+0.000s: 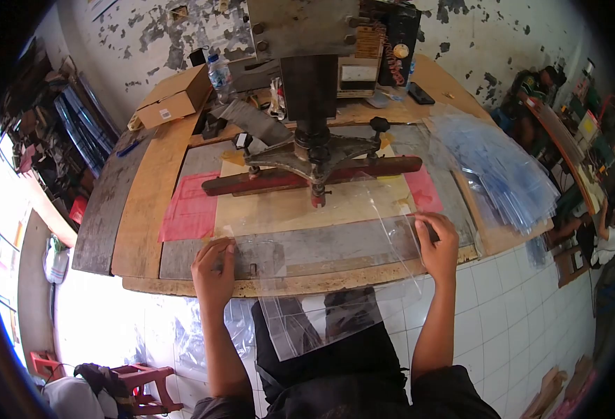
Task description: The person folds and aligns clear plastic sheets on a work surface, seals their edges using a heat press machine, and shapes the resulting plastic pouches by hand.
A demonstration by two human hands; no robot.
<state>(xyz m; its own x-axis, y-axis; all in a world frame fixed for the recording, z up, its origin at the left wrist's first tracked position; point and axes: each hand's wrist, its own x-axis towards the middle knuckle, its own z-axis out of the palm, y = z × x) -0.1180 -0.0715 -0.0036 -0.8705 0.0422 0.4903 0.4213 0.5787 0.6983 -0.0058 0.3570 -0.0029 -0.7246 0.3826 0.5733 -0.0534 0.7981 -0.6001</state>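
Note:
A clear plastic sheet (319, 322) stretches between my hands, lying partly on the press bed and hanging over the front edge toward my lap. My left hand (214, 274) pinches its left side with thumb and fingers. On the other side, my right hand (438, 244) has its fingers closed on the right corner. Just beyond the sheet stands a heat-press machine with a long red bar (252, 184) held low above a yellowish pad (272, 213). Pink tape (189, 209) covers the pad's left end, and more pink tape (427, 192) its right end.
A pile of clear plastic pieces (496, 164) lies at the table's right. Behind stand a cardboard box (175, 96), a water bottle (219, 77) and a phone (420, 93). A red stool (147, 387) is at lower left. Other people (531, 91) sit at far right.

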